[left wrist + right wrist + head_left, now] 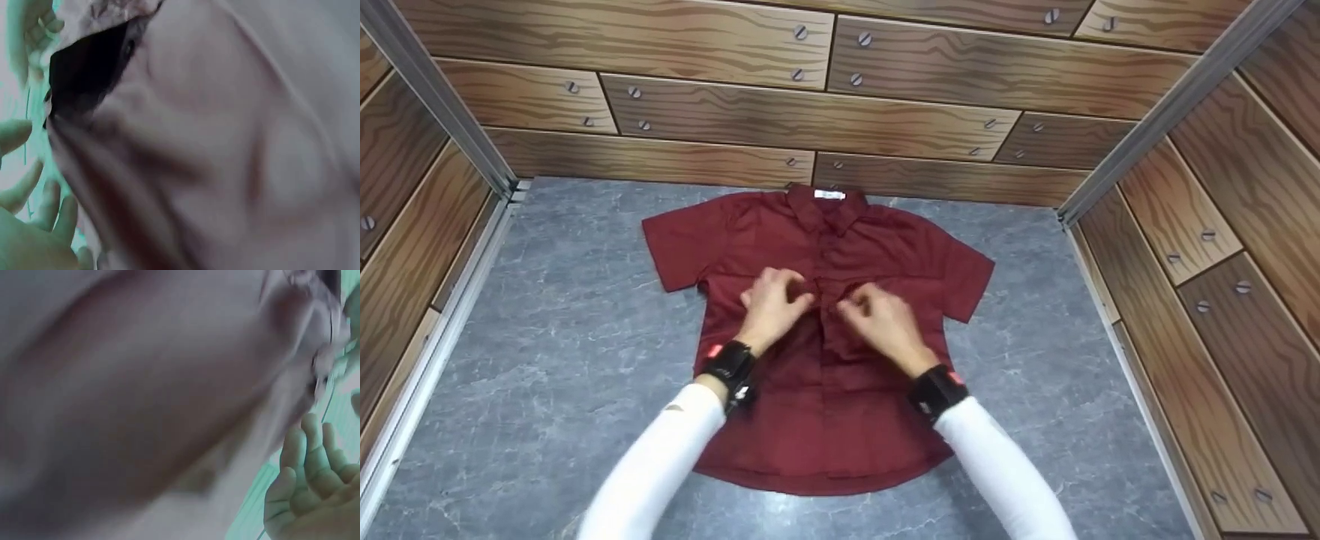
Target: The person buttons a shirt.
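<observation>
A dark red short-sleeved shirt [825,427] lies front up on the grey floor, collar [804,214] at the far end, sleeves spread. My left hand [771,306] is over its chest just left of the button placket [826,255], thumb and fingers apart. Just right of the placket is my right hand [883,319], fingers bent loosely and a little blurred. Close up in the left wrist view, the shirt front gapes in a dark opening [84,73]. Relaxed, separated fingers [315,461] show beside the cloth in the right wrist view, with nothing between them.
Wood-patterned panels stand behind as a back wall [720,105] and on both sides, with a right wall [1200,300]. Metal rails [442,97] edge the corners. Grey marbled floor [562,360] surrounds the shirt. Black straps [937,391] sit on both wrists.
</observation>
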Demonstrator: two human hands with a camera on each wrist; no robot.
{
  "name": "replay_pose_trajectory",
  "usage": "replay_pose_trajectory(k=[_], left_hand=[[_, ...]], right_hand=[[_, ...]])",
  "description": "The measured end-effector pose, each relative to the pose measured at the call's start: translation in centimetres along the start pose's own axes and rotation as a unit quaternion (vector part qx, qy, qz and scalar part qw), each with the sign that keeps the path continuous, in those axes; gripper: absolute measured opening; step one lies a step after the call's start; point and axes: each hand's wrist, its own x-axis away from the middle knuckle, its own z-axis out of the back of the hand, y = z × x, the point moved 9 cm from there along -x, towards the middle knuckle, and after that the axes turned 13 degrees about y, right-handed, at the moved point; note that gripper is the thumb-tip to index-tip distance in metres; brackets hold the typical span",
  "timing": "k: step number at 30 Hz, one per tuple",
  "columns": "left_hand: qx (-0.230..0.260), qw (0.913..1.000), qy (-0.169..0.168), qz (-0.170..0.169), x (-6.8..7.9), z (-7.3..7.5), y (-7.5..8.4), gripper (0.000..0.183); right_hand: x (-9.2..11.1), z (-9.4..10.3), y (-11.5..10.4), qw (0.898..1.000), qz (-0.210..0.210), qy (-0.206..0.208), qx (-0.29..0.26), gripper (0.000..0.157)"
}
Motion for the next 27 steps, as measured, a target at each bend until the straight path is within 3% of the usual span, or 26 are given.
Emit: replay_pose_trajectory(k=[4,6,8,10,13,16,18,20,24,27], left_hand=[[-0.015,0.9942,0.106,-0.009,-0.7,4.9,-2.5,0.03],[-0.022,0.9874,0.156,0.015,-0.8,7.4,-4.5,0.032],[-0.022,0.9817,0.182,0.051,-0.6,9.2,-6.5,0.036],[-0.01,0.9809,0.171,0.092,-0.3,10.1,-8.3,0.042],[-0.004,0.9856,0.1,0.137,0.6,9.8,-10.3,0.05],[-0.021,0.9895,0.022,0.141,1.4,8.7,-11.0,0.051],[-0.03,0.9916,-0.003,0.126,1.8,8.2,-10.9,0.043],[-0.018,0.9934,-0.006,0.113,1.9,8.0,-10.7,0.034],[0.03,0.9921,0.013,0.121,1.9,8.1,-10.8,0.025],[0.031,0.9912,0.016,0.128,2.1,8.3,-11.1,0.023]], right_hand=[[-0.2,4.0,5.0,0.995,-0.057,0.076,0.0,0.028],[0.0,5.7,7.6,0.99,-0.087,0.108,0.006,0.027],[0.5,6.8,9.9,0.986,-0.117,0.116,0.018,0.029],[1.0,7.1,11.7,0.984,-0.143,0.098,0.029,0.034],[1.9,6.4,13.3,0.983,-0.171,0.043,0.043,0.042],[2.3,5.5,13.9,0.984,-0.175,0.008,0.038,0.039],[2.4,5.3,14.0,0.985,-0.173,0.005,0.022,0.034],[2.4,5.1,14.1,0.985,-0.174,0.006,-0.005,0.033],[2.5,5.1,14.5,0.98,-0.189,-0.002,-0.056,0.033],[2.7,4.9,14.6,0.981,-0.181,-0.043,-0.063,0.03]])
